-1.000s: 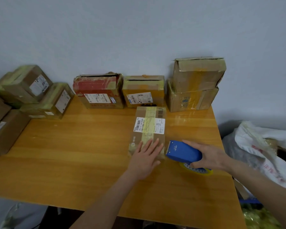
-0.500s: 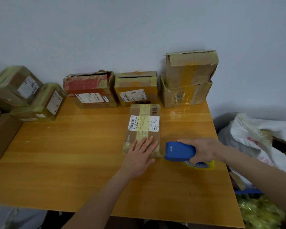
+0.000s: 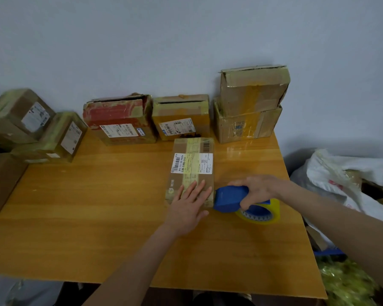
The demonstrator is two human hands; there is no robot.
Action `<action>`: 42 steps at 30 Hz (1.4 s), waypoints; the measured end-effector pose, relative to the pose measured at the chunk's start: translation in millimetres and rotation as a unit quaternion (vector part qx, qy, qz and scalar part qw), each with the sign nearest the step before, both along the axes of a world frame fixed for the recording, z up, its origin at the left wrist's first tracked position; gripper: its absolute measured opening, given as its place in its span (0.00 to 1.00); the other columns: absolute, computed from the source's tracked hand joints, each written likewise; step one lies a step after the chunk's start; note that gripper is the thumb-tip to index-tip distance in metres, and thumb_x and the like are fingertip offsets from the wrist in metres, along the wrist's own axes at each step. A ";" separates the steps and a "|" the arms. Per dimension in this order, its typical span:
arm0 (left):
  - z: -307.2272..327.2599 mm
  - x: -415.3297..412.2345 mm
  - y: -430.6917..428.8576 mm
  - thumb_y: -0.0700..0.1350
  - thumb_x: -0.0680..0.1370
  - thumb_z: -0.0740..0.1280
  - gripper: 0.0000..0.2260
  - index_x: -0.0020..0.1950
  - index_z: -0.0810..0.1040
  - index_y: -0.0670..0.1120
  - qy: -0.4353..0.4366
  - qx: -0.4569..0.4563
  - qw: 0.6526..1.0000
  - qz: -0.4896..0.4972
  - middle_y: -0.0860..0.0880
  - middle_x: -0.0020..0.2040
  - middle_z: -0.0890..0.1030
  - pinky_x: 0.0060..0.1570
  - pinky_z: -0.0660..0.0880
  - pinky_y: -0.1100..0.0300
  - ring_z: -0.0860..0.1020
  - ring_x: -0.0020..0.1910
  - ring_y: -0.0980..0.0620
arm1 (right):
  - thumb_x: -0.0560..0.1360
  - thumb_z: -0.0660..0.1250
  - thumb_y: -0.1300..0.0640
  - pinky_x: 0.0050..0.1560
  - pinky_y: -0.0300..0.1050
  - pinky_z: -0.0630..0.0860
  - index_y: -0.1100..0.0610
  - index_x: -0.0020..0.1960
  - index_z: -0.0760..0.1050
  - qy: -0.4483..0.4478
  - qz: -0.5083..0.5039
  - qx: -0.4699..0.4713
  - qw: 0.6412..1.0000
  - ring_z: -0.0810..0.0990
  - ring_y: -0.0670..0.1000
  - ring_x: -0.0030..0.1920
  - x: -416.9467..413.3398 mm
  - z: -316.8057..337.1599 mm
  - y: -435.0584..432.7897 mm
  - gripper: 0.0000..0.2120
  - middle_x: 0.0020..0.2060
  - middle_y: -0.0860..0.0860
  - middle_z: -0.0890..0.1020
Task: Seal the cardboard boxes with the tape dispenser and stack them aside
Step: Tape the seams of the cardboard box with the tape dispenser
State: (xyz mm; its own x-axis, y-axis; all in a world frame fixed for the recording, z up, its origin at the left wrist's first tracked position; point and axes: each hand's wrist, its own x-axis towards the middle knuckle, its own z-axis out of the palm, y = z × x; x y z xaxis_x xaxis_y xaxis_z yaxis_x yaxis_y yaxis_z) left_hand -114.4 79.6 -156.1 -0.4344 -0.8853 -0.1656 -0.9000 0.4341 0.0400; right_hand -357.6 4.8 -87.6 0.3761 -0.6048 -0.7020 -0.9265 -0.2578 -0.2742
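A flat cardboard box point(image 3: 191, 164) with a white shipping label and a strip of yellowish tape lies on the wooden table point(image 3: 97, 208). My left hand point(image 3: 189, 206) presses flat on the box's near end, fingers straight. My right hand point(image 3: 258, 188) grips the blue tape dispenser point(image 3: 229, 198), whose nose touches the box's near right corner. Its yellow tape roll point(image 3: 261, 214) hangs under my hand, tilted up off the table.
Along the wall stand a red-taped box point(image 3: 119, 120), a yellow-taped box point(image 3: 182, 117) and a stack of two boxes point(image 3: 250, 104). Several taped boxes point(image 3: 35, 129) are piled at the left edge. White bags point(image 3: 349, 180) lie right of the table.
My right hand has tilted the dispenser up, lifting the tape roll off the table, with the nose still at the box's corner. My left hand stays on the box.
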 end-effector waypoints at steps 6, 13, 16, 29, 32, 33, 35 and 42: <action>-1.5 2.0 -2.2 0.61 0.82 0.49 0.29 0.73 0.31 0.60 -0.010 0.003 1.000 0.002 0.57 0.75 0.32 0.71 0.31 0.52 0.33 0.75 0.53 | 0.63 0.68 0.43 0.35 0.44 0.72 0.41 0.57 0.73 0.069 0.014 -0.048 0.996 0.78 0.49 0.38 -10.0 -7.7 12.0 0.22 0.39 0.47 0.80; -1.2 0.4 -1.5 0.62 0.81 0.47 0.28 0.73 0.31 0.60 0.001 0.011 1.000 0.006 0.57 0.75 0.32 0.72 0.31 0.51 0.31 0.74 0.53 | 0.68 0.75 0.49 0.52 0.46 0.75 0.48 0.74 0.65 -0.246 -0.332 -0.037 0.910 0.78 0.51 0.54 -20.6 -29.9 7.7 0.37 0.58 0.49 0.77; -0.9 -3.9 0.9 0.62 0.81 0.46 0.27 0.73 0.32 0.59 0.011 0.013 1.000 0.016 0.57 0.75 0.32 0.71 0.31 0.51 0.32 0.74 0.53 | 0.71 0.74 0.54 0.52 0.49 0.76 0.53 0.71 0.69 -0.353 -0.513 -0.010 0.783 0.79 0.53 0.54 -20.1 -48.4 10.3 0.31 0.57 0.51 0.79; 9.5 -2.9 3.4 0.59 0.82 0.47 0.26 0.78 0.47 0.53 0.094 0.028 0.995 0.037 0.55 0.77 0.41 0.72 0.32 0.57 0.38 0.76 0.54 | 0.78 0.59 0.38 0.58 0.55 0.72 0.51 0.77 0.59 -0.289 -0.565 -0.011 0.772 0.75 0.59 0.59 -11.2 -63.5 18.6 0.32 0.63 0.56 0.75; 13.4 9.0 10.0 0.61 0.80 0.42 0.27 0.77 0.44 0.52 0.111 0.013 0.990 0.085 0.54 0.76 0.41 0.70 0.30 0.59 0.37 0.76 0.54 | 0.81 0.57 0.42 0.66 0.53 0.69 0.55 0.79 0.55 -0.137 -0.352 -0.192 0.906 0.69 0.59 0.68 -7.9 -44.8 25.4 0.31 0.70 0.58 0.68; 14.0 12.7 11.7 0.61 0.80 0.40 0.27 0.76 0.42 0.52 0.104 0.005 0.990 0.099 0.53 0.76 0.40 0.70 0.29 0.59 0.36 0.76 0.54 | 0.81 0.56 0.43 0.69 0.51 0.66 0.53 0.79 0.53 -0.111 -0.279 -0.244 0.922 0.64 0.57 0.72 2.6 -38.2 32.0 0.30 0.74 0.56 0.63; 14.6 15.8 12.7 0.60 0.79 0.37 0.27 0.75 0.39 0.51 0.075 -0.006 0.992 0.104 0.53 0.76 0.39 0.72 0.30 0.56 0.36 0.76 0.52 | 0.82 0.53 0.44 0.74 0.48 0.58 0.48 0.79 0.48 -0.113 -0.141 -0.292 0.939 0.54 0.54 0.78 36.0 -33.6 49.9 0.29 0.79 0.50 0.53; 0.8 16.0 13.3 0.61 0.77 0.31 0.28 0.75 0.36 0.53 0.037 0.009 0.997 0.065 0.54 0.77 0.37 0.74 0.34 0.47 0.36 0.76 0.50 | 0.82 0.50 0.42 0.74 0.44 0.36 0.49 0.73 0.27 -0.091 0.005 -0.260 0.961 0.24 0.52 0.73 91.8 -69.5 80.0 0.35 0.75 0.50 0.29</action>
